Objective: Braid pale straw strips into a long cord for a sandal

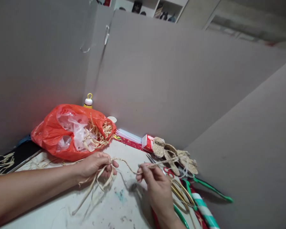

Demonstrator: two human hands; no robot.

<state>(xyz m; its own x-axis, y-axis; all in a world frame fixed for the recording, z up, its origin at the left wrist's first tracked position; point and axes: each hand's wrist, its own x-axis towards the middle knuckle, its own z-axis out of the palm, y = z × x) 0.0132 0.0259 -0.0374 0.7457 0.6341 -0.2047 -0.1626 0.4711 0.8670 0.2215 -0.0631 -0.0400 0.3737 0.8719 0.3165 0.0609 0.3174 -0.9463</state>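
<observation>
My left hand (102, 163) is closed on pale raffia strands (98, 178), whose loose ends hang below the fingers over the table. From there a thin twisted raffia cord (126, 163) runs slackly across to my right hand (154, 183), which pinches it between thumb and forefinger. A length of the cord carries on past the right hand toward the upper right. Just right of that hand lie gold-handled scissors (181, 194). Behind it sit woven raffia pieces (169, 152), coiled and sole-shaped.
An orange plastic bag (54, 133) spilling raffia stands at the back left, near a yellow bottle with a white cap (88, 101) and a white cup (112, 119). A red-and-white box (147, 143), green-handled tools (212, 187) and a striped roll (205, 210) line the right. Grey partitions (157, 79) enclose the white table (124, 206).
</observation>
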